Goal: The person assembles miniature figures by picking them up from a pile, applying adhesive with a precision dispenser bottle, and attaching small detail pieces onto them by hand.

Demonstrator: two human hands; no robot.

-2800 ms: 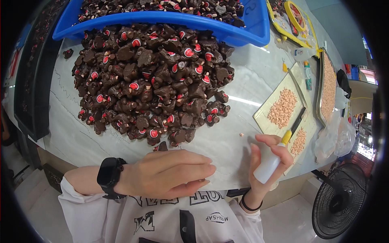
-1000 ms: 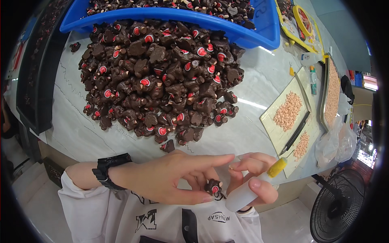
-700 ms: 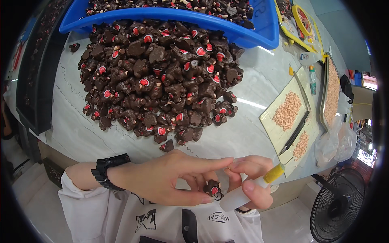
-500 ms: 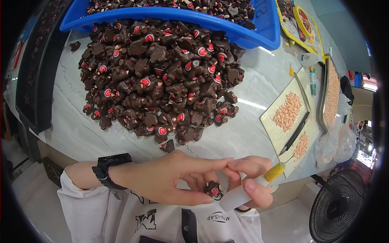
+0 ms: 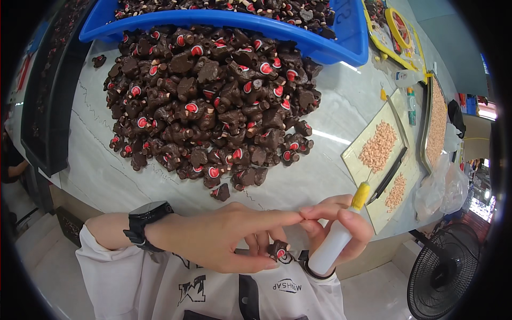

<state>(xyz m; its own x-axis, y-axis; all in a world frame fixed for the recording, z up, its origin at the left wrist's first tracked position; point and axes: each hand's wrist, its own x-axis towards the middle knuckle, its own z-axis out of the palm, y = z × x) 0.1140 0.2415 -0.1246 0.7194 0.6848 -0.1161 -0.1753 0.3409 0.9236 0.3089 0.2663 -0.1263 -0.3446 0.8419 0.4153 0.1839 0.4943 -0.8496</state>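
Observation:
My left hand [image 5: 229, 234], with a black watch on its wrist, is in front of my body at the table's near edge. Its thumb and curled fingers pinch a small dark brown figurine [image 5: 278, 249] with a red-and-white spot. My right hand [image 5: 346, 226] grips a white squeeze bottle [image 5: 337, 242], whose yellow tip [image 5: 360, 195] points up and away. The right fingertips meet my left index fingertip; whether something tiny sits between them I cannot make out. Just beyond lies a large heap of similar brown figurines [image 5: 213, 106] with red parts.
A blue bin [image 5: 224, 18] of brown pieces stands behind the heap, and a long black tray [image 5: 48, 106] at left. On the right are a board [image 5: 357, 144] with small pinkish pieces, black tweezers [image 5: 388, 178], a filled tray [image 5: 434, 122], plastic bags [image 5: 442, 184] and a fan [image 5: 442, 272].
The bottle in my right hand has swung more upright, its yellow tip rising away from me. The figurine in my left hand has turned slightly.

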